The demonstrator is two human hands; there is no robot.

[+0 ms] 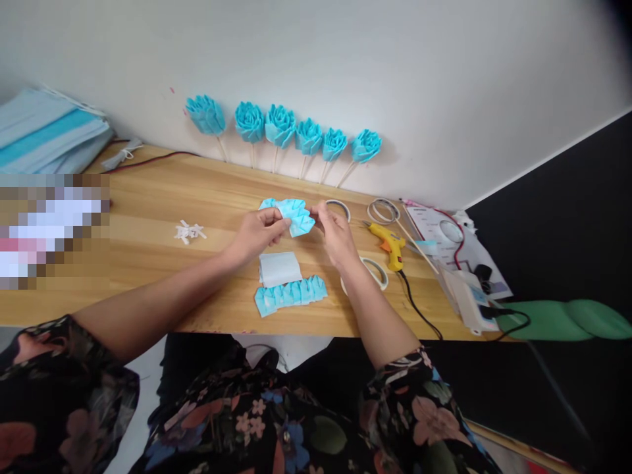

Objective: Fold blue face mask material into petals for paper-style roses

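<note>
Your left hand (pixel 257 232) and right hand (pixel 336 234) pinch pleated blue strip (pixel 294 214) between fingertips, lifted above worktop (pixel 148 197) middle. Six finished blue flowers (pixel 281 126) on sticks lean against wall at back edge, so several done. Second pleated strip (pixel 291 293) and folded white piece (pixel 279 268) wait near front edge. Yellow glue gun (pixel 388 241) and what look like tape rolls (pixel 383 211) lie toward right. Plain white wall, wooden top.

No text, label, brand or number can be read anywhere. The printed sheet (pixel 428 222), lying well to the right of the right hand's fingers (pixel 320 214), carries lines of print too small and blurred to make out. The patch far to the left of the left hand's fingers (pixel 276 227) is pixelated and unreadable.
</note>
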